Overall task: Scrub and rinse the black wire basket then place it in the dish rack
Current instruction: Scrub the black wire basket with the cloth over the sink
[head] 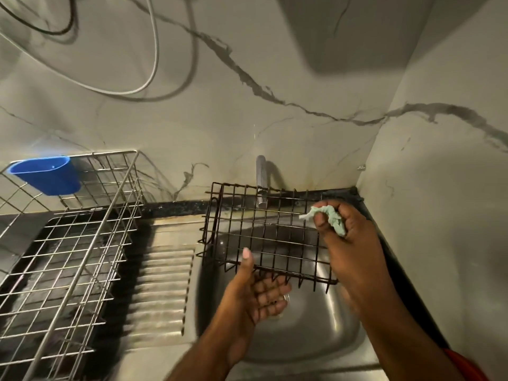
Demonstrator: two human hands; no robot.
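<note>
Basket hides left fingers (right hand grips cloth).

L hand holds black wire basket over sink; R hand pinches scrubber.

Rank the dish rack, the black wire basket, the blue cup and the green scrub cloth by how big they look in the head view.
1. Dish rack, largest, though it runs off the frame's edge.
2. Black wire basket.
3. Blue cup, hung on the rack's far corner, so distance may shrink it.
4. Green scrub cloth, bunched in the right hand, partly hidden.
</note>
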